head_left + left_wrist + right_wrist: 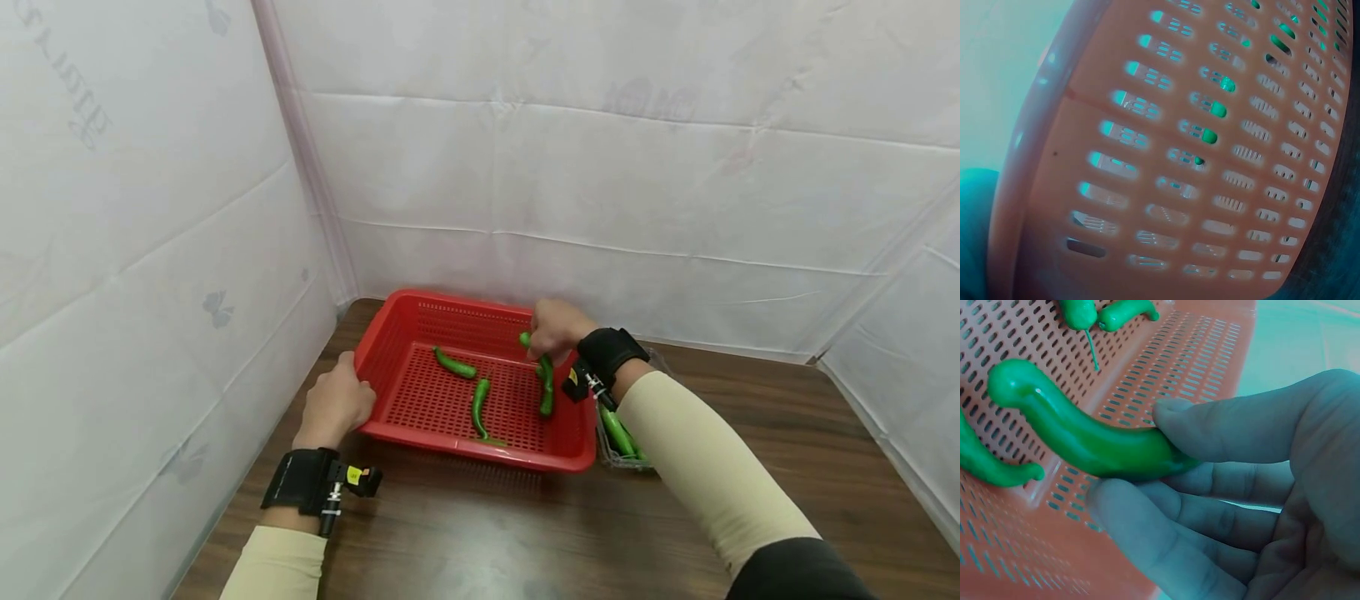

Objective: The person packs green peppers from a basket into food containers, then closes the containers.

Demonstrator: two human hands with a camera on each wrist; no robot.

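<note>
My right hand (558, 327) is over the back right part of a red perforated plastic basket (450, 446). Between thumb and fingers it pinches one end of a curved green chili pepper (1097, 447), whose rounded other end sticks out over the basket. Three more green peppers lie apart inside: one near the back (453, 364), one in the middle (480, 408), one by the right wall (546, 396). My left hand (337, 404) grips the basket's left rim, fingertips hidden. The left wrist view shows the basket's slotted side wall (1054, 162) close up.
Right of the basket, partly under my right forearm, stands a clear plastic container (626, 461) holding green peppers (617, 429). White sheeting (600, 192) walls in the brown wooden table (465, 533) at the back and both sides.
</note>
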